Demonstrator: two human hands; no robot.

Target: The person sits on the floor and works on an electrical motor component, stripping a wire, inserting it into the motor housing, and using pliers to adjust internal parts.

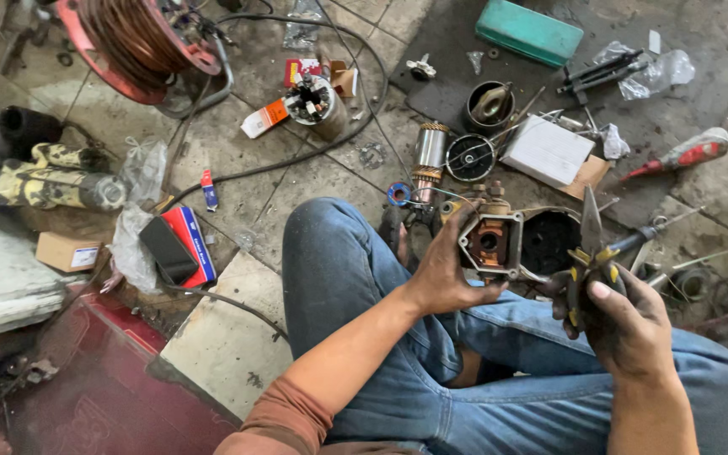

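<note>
My left hand (448,270) gripping a rusty square motor part (489,243), my right hand (625,324) closed around yellow-handled pliers (590,244), white box (547,150) beyond, teal case (529,32), red-blue carton (191,240) left.

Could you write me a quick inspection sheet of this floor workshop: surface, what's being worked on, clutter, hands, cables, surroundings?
Surface: worn stone floor tiles, with a dark mat at upper right.
Job's things: square metal motor part with a round opening; needle-nose pliers with yellow-and-black handles.
Clutter: armature, white box, teal case, red-handled tool, small cartons, plastic bags.
Hands: left hand grips the motor part; right hand holds the pliers, tips pointing away.
Cables: black cable curving over the tiles; copper wire spool at upper left.
Surroundings: person seated on the floor in blue jeans; dark red surface at lower left.
</note>
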